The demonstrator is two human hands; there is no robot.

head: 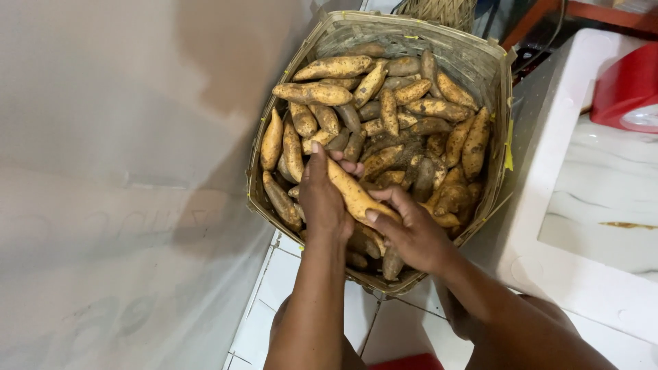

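Note:
A woven bamboo basket (495, 75) sits on the tiled floor, filled with several dirt-flecked orange sweet potatoes (384, 109). Both of my hands are over its near side, gripping one long sweet potato (351, 193) that lies diagonally between them. My left hand (322, 199) wraps its upper end, fingers curled around the far side. My right hand (411, 233) clasps its lower end, with the thumb pressed along the top.
A pale wall (116, 171) runs close on the left. A white foam box (582, 205) stands right of the basket, with a red object (627, 85) at its far corner. White floor tiles (274, 301) show below the basket, and another woven basket (439, 10) stands behind.

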